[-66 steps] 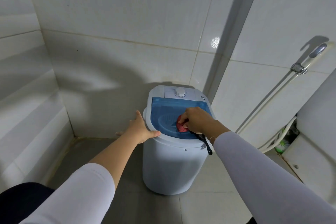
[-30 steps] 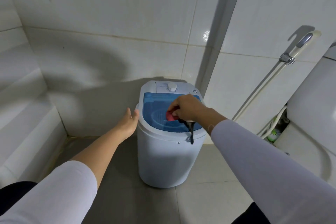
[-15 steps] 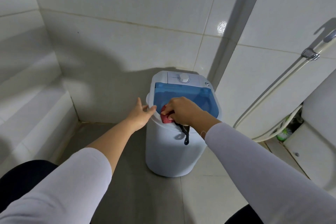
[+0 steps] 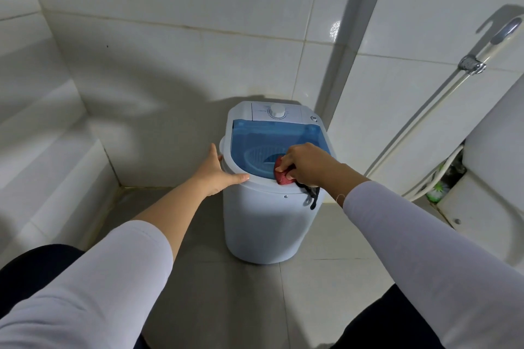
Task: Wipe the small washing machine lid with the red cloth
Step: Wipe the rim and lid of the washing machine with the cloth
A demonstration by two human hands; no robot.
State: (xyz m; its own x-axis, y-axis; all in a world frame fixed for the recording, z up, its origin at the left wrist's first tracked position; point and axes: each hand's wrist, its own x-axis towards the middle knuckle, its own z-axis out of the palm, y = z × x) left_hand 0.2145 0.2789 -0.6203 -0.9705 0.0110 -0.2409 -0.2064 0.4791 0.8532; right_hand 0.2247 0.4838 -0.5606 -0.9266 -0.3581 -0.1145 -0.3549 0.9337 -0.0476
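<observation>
The person is leaning over the small washing machine, which is standing on the grey tiled floor in the corner of a tiled bathroom. The right hand is curling its fingers over the red cloth and pinching it into a wad, pressing it down at the near edge of the blue see-through lid, right where the lid is meeting the white rim. The left hand is lying flat and spread against the machine's left side, thumb stretching along the front rim, bracing the tub and gripping nothing. A dark strap or cord is dangling down the front of the machine below the right wrist; I cannot tell what it is fastened to.

By my reckoning the wiping itself is in hand, with the cloth working the near strip of the lid. The far stretch of blue, up toward the white control panel and its dial, looks like the ground yet to be covered, though I cannot judge from here how clean any part is. The next move calls for sliding the cloth away across the lid with steady downward pressure, keeping the left hand bracing so the light tub is not shifting on the tiles, and staying clear of the dial.

A hose with a spray handle is hanging on the wall to the right.
</observation>
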